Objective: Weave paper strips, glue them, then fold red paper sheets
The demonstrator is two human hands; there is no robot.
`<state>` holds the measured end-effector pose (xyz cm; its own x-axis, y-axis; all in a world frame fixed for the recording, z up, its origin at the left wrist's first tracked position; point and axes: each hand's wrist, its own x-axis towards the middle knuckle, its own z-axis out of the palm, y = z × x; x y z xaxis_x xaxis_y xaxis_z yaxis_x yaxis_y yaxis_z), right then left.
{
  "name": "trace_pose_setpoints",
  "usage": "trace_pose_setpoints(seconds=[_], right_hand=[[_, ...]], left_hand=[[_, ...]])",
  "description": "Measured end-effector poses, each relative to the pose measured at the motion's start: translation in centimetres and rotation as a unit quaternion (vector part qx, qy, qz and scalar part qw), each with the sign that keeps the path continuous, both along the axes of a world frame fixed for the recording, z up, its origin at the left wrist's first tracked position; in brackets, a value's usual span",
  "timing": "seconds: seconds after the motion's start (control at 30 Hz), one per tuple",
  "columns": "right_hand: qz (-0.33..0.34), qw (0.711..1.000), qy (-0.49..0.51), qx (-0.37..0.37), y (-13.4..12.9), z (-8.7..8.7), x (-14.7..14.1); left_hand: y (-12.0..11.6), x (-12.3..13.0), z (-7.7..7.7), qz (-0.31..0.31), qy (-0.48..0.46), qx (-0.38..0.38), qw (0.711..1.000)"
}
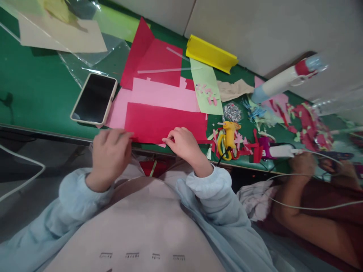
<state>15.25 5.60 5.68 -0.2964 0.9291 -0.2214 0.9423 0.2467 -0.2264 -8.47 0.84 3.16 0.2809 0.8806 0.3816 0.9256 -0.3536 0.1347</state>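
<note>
Red sheet (167, 119) lies flat at the table's (31, 90) near edge, partly over pink sheet (164, 93); my right hand (181, 142) pinches its front edge; my left hand (110, 156) blurs near its left corner, can't tell if gripping.

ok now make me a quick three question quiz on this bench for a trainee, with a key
1. Fill in the colour: the fingertips of the person's right hand are at the near edge of a ____ sheet.
2. True or false: the phone lies to the right of that sheet.
3. What lies on the pale green sheet? A) small pink pieces B) the phone C) a cup

Key: 1. red; 2. false, it lies to the left; 3. A
</note>
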Motion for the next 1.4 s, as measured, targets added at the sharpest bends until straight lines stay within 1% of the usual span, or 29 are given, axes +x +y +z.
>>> trace_pose_setpoints(seconds=[0.07, 0.1, 0.13, 0.27, 0.43, 0.57, 0.77, 1.03, 1.2, 1.4], right_hand=[[0.002, 1.000, -0.007, -0.004, 0.1, 0.1, -0.1], [0.002, 1.000, -0.010, -0.008, 0.1, 0.1, -0.1], [0.001, 1.000, -0.013, -0.012, 0.2, 0.2, -0.1], [0.001, 1.000, -0.014, -0.024, 0.3, 0.4, -0.1], [0.004, 0.999, -0.022, -0.036, 0.5, 0.9, -0.2], [0.002, 0.999, -0.028, -0.043, 0.5, 1.1, -0.3], [-0.002, 0.999, -0.010, -0.048, 0.6, 0.9, -0.1], [-0.002, 0.999, 0.005, -0.045, 0.8, 0.3, 0.1], [-0.002, 0.999, 0.005, -0.054, 0.8, 0.4, 0.1], [-0.002, 0.999, 0.004, -0.054, 0.9, 0.5, 0.0]], left_hand=[[-1.4, 1.0, -0.8, -0.074, -0.010, 0.024, 0.997], [-2.1, 1.4, -1.1, -0.101, -0.014, 0.030, 0.994], [-2.5, 1.8, -1.5, -0.110, -0.020, 0.033, 0.993], [-3.5, 2.4, -2.5, -0.096, -0.011, 0.030, 0.995], [-3.9, 2.6, -2.9, -0.074, 0.002, 0.017, 0.997], [-4.5, 2.9, -2.9, -0.047, -0.009, 0.001, 0.999], [-4.9, 3.1, -2.8, -0.006, -0.003, -0.014, 1.000], [-4.9, 3.2, -2.7, 0.000, 0.002, -0.011, 1.000], [-4.9, 3.3, -2.6, 0.003, 0.007, -0.009, 1.000], [-5.2, 3.5, -2.6, 0.008, -0.014, -0.039, 0.999]])
